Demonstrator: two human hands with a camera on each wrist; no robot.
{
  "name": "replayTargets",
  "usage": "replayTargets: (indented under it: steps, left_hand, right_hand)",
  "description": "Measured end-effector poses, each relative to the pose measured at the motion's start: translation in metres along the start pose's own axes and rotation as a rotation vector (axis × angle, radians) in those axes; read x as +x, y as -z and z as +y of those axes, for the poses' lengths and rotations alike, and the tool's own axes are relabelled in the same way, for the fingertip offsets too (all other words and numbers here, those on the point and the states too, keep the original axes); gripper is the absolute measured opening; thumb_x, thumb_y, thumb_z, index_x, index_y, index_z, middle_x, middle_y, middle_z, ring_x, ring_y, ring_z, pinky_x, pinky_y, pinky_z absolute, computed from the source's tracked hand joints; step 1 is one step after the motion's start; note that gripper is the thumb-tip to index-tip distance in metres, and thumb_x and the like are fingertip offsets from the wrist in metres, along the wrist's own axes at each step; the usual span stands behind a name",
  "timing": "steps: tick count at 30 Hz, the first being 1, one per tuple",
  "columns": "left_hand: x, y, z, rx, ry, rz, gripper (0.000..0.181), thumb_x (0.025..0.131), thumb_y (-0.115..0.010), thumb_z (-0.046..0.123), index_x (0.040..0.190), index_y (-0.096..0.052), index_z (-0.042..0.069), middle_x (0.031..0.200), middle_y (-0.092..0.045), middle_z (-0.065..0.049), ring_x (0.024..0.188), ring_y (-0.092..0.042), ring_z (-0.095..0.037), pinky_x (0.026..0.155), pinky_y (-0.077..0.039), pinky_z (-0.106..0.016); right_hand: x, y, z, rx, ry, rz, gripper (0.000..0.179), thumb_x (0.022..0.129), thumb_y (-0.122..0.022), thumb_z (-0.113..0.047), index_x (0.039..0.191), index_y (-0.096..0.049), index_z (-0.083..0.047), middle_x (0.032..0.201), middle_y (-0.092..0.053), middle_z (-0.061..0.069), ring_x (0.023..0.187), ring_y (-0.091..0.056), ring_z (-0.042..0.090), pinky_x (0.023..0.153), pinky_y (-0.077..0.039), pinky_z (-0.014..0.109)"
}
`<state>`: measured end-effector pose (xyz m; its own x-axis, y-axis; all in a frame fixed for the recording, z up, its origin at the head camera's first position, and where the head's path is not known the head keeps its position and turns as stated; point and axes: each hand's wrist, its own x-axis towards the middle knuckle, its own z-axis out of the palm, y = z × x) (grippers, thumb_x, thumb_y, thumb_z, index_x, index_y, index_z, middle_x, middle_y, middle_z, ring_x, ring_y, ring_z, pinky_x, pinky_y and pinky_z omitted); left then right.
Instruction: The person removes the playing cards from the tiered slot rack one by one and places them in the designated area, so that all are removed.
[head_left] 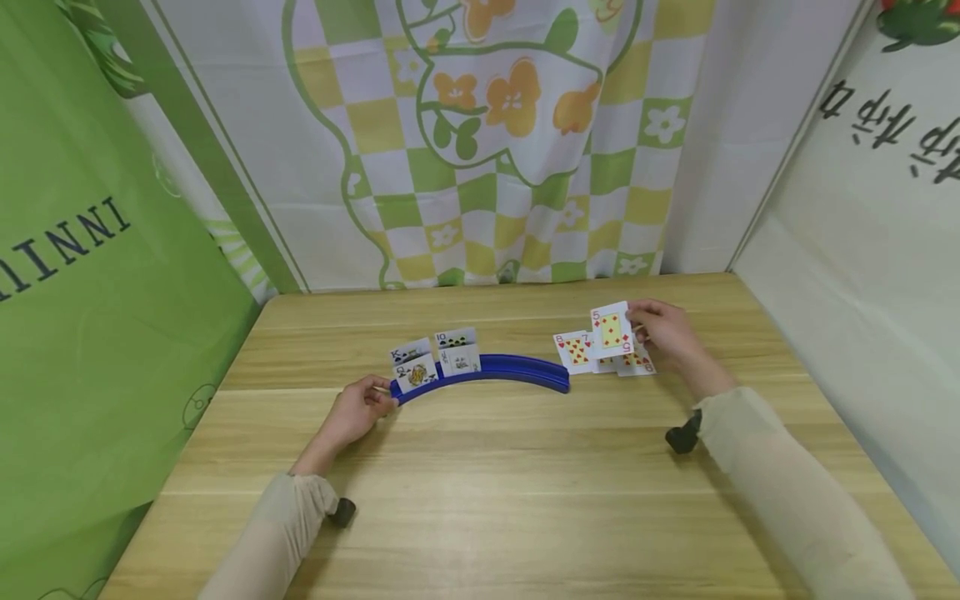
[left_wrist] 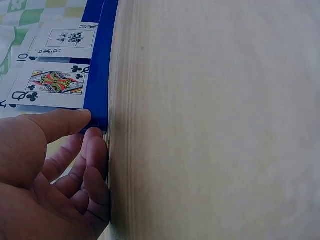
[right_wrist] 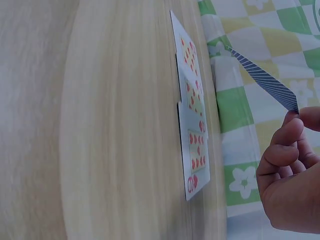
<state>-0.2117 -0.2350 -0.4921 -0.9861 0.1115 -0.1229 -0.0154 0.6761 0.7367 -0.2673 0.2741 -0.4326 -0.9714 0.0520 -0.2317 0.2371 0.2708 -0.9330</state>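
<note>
My left hand [head_left: 358,410] pinches the left end of a curved blue card holder [head_left: 517,367] between thumb and fingers. Upright in the holder's left half stand a queen of clubs [left_wrist: 55,82] with a king [head_left: 405,348] behind it, then a joker [head_left: 461,362] in front of a ten [head_left: 456,337]. Off to the right, my right hand [head_left: 667,332] pinches a five of diamonds [head_left: 612,330] by its edge, raised above the table. In the right wrist view its striped back [right_wrist: 265,80] shows. Beneath it, overlapping red-suit cards [head_left: 574,353] lie face up.
The wooden table [head_left: 480,500] ends at a patterned curtain [head_left: 480,208] behind. A green cloth [head_left: 112,292] hangs at the left and a white cloth [head_left: 855,250] at the right. Each wrist wears a small black device [head_left: 682,435].
</note>
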Motion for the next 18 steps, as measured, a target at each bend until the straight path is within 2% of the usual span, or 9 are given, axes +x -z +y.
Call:
replayTargets:
  steps: [4, 12, 18]
  left_hand:
    - [0.000, 0.000, 0.000, -0.002, -0.001, 0.001, 0.032, 0.093, -0.069, 0.013, 0.122, -0.061, 0.000, 0.097, -0.071, -0.013, 0.081, -0.064, -0.017, 0.066, -0.051, -0.026]
    - [-0.001, 0.000, 0.003, 0.004, -0.022, 0.019, 0.032, 0.091, -0.070, 0.012, 0.120, -0.062, 0.000, 0.096, -0.072, -0.014, 0.080, -0.064, -0.017, 0.066, -0.052, -0.027]
    - [-0.001, 0.000, 0.002, 0.008, -0.017, 0.016, 0.032, 0.092, -0.070, 0.012, 0.120, -0.062, 0.000, 0.096, -0.072, -0.013, 0.081, -0.065, -0.017, 0.067, -0.052, -0.027]
  right_hand:
    - [0.002, 0.006, 0.004, -0.044, 0.016, 0.008, 0.046, 0.104, -0.050, -0.021, 0.143, -0.045, 0.002, 0.090, -0.056, -0.012, 0.075, -0.054, 0.004, 0.066, -0.048, 0.019]
    - [0.004, 0.021, 0.015, -0.107, 0.009, 0.048, 0.045, 0.104, -0.049, -0.025, 0.139, -0.050, 0.003, 0.085, -0.056, -0.015, 0.068, -0.052, 0.003, 0.060, -0.044, 0.024]
    - [0.007, 0.030, 0.024, -0.161, -0.015, 0.069, 0.046, 0.104, -0.049, -0.026, 0.141, -0.049, 0.001, 0.094, -0.058, -0.009, 0.073, -0.053, 0.004, 0.064, -0.046, 0.024]
